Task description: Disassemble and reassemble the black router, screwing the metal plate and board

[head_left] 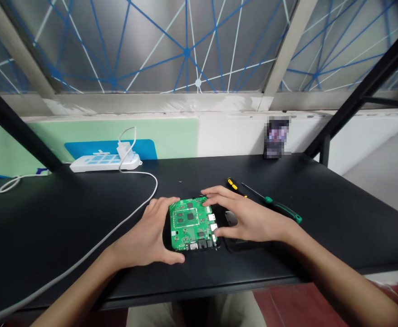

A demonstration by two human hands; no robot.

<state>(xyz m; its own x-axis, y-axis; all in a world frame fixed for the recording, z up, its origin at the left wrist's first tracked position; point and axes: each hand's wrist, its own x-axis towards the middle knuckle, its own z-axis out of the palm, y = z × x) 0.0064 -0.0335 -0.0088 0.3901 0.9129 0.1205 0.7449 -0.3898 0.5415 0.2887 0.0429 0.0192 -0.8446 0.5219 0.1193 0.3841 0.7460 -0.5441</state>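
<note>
A green circuit board [187,227] with chips and metal ports along its right and front edges lies face up on the black table. A black rim shows around it, seemingly the lower half of its case. My left hand [144,234] grips the left side, fingers at the far left corner and thumb along the front edge. My right hand [244,213] spans the right side, with fingertips at the far right corner and the thumb by the ports. Partly hidden under my right hand is a dark case part with a metal plate [231,219].
Beyond my right hand lie a green-handled screwdriver [283,211] and a black-and-yellow tool handle [233,184]. A white power strip [105,162] sits at the back left, its white cable [113,231] crossing the table. A phone-like object [276,138] leans against the wall. A tiny screw-like piece [180,182] lies behind the board.
</note>
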